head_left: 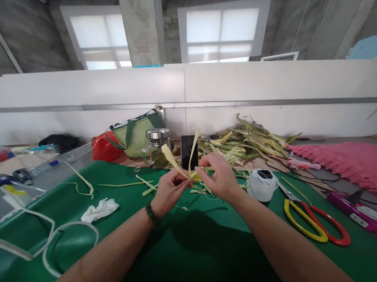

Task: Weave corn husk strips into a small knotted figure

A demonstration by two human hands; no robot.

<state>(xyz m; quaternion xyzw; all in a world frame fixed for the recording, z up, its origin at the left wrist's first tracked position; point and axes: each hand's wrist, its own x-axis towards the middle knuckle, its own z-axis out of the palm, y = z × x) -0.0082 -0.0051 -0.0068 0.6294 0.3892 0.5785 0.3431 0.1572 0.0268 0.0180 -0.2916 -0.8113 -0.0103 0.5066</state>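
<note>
Where L+R fingers (184,182) pinch, leaf strips (173,158) part hidden.

Bare concrete walls (25,29), two frosted windows (222,30) glowing with soft daylight, grey pillar (137,19) between them, long white partition (248,89) behind a green-covered surface (346,270)

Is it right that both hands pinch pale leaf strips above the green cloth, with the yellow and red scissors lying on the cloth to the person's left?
No: the head view shows the scissors on the green cloth to the person's right, not left. The rest holds: the left hand and right hand both pinch the pale leaf strips above it.
</note>
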